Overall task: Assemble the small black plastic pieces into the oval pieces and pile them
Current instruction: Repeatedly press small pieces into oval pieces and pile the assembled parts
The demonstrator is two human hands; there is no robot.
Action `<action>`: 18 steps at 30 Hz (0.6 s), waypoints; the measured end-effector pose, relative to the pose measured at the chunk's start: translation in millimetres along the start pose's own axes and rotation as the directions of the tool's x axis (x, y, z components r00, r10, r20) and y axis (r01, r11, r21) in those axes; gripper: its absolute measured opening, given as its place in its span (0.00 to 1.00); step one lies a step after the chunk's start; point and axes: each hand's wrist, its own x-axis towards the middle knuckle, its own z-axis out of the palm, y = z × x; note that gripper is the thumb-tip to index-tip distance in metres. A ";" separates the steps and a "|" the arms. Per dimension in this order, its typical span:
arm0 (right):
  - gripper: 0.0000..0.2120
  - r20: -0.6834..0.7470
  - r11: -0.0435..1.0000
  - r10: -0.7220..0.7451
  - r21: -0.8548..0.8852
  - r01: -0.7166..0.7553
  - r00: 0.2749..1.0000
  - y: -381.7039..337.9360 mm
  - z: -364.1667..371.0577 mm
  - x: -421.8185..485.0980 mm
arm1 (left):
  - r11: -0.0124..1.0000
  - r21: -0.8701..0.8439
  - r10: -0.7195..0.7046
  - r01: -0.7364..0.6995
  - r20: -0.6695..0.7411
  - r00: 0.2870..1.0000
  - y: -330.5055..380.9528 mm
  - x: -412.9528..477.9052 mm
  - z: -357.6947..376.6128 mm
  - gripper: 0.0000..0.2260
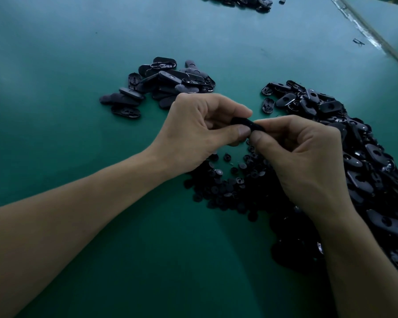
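Table (78, 65): a green surface fills the whole view, with a pale edge strip running along its far right side.
Big heap of oval pieces (365, 161): loose black ovals spread down the right side of the table, partly behind the right forearm.
Small black plastic pieces (228, 180): a scatter of round little parts lies on the table just beneath both hands, touching the big heap's left edge.
Finished pile (161, 83): a smaller mound of ovals sits beyond the left hand, well apart from the big heap.
Far pile (241, 1): more black parts at the top edge, cut off by the frame.
Left hand (200, 131): raised over the scatter, thumb and forefinger closed on the left end of the held oval piece (244, 122).
Right hand (301, 157): thumb and fingertips pinch the right end of the same oval; whether a small part is also between them cannot be told.
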 end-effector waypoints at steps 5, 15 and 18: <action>0.08 -0.044 0.999 0.017 -0.026 -0.018 0.999 0.6 2.5 -1.4 | 0.999 0.031 0.006 -0.006 0.011 1.000 1.0 0.2 0.8 0.13; 0.09 -0.056 0.999 0.006 -0.033 -0.008 0.998 3.3 1.9 -1.4 | 1.000 0.031 0.000 0.001 -0.013 1.000 -0.2 0.0 -0.6 0.11; 0.08 -0.049 0.999 -0.003 -0.038 0.002 0.999 3.9 1.1 -1.6 | 0.999 0.045 0.008 -0.008 -0.018 1.000 -0.9 -0.1 -0.8 0.10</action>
